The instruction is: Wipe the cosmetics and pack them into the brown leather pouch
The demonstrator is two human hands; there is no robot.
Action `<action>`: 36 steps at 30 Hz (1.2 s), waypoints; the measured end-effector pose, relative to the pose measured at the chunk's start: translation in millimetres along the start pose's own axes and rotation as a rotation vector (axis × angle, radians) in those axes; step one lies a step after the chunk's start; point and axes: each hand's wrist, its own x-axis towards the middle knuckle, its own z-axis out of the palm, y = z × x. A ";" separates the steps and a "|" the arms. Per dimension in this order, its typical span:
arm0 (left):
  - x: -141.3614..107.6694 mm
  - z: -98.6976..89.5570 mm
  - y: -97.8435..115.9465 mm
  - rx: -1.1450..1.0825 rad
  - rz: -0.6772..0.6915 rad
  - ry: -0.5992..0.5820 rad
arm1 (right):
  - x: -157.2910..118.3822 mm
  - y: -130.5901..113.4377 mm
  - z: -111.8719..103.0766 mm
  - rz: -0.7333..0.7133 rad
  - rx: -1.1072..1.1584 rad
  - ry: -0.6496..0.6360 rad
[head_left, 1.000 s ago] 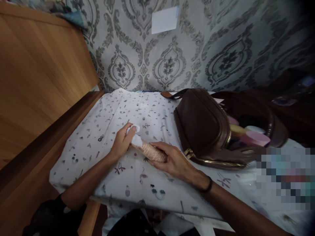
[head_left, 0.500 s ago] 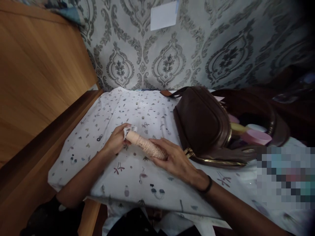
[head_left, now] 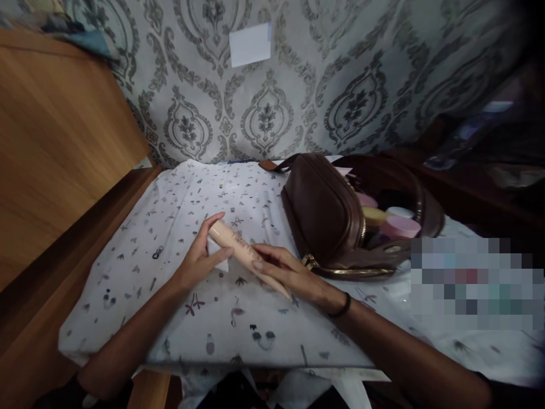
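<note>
Wooden cabinet (head_left: 63, 125), ten o'clock of printed cloth (head_left: 170, 329). Left hand (head_left: 196, 260) holds white tissue (head_left: 222, 265) and ten-o'clock end of peach tube (head_left: 230, 237). Tube slants toward four, over cloth. Right hand (head_left: 293, 275) fingers closed on lower half. Brown bag (head_left: 321, 210), two o'clock from tube.

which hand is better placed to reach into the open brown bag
Probably the right hand: it is nearer the brown bag, though it holds the tube. The left hand, also holding the tube, with white material beneath, is farther off.
</note>
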 end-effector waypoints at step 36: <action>2.8 -28.9 8.1 0.173 0.111 -0.047 | -0.8 -6.8 -9.1 -0.190 -0.493 0.121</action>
